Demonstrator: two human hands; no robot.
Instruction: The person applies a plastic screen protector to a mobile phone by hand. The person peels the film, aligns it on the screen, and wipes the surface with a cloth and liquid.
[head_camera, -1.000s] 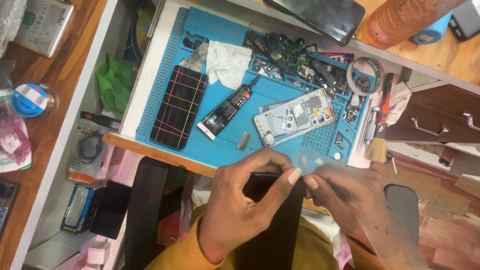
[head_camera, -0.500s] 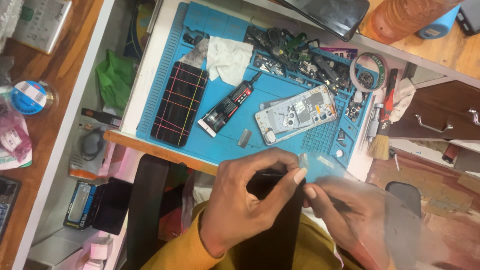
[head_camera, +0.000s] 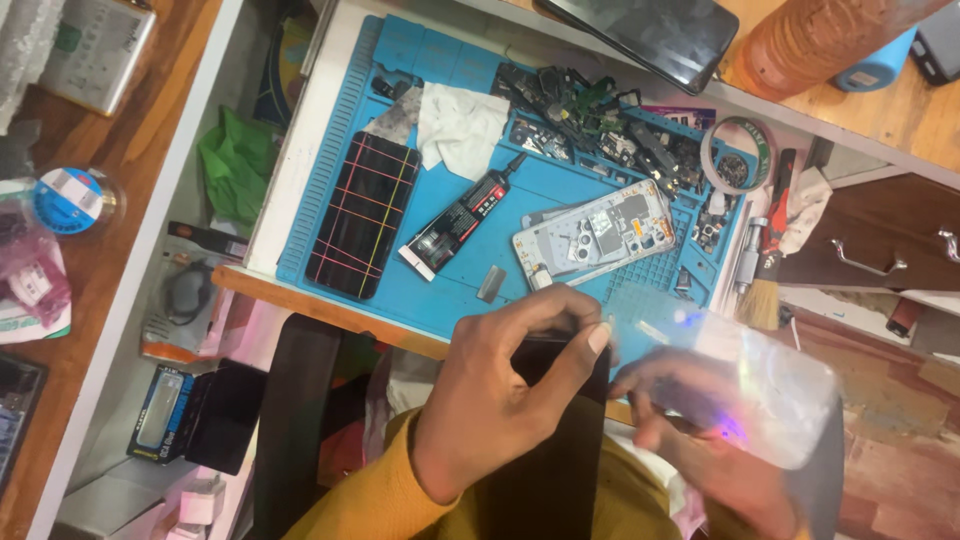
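The left hand (head_camera: 500, 400) pinches a dark phone screen (head_camera: 555, 440) above the lap, just before the tabletop, while the right hand's (head_camera: 690, 430) grip pinches a clear film (head_camera: 770, 395) that could crease or trap dust if it sags.

Left hand (head_camera: 500, 395): palm down, fingers curled, thumb stretched rightward in a pinch.
Right hand (head_camera: 690, 420): blurred, fingers bent, fingertips just beside the left thumb.
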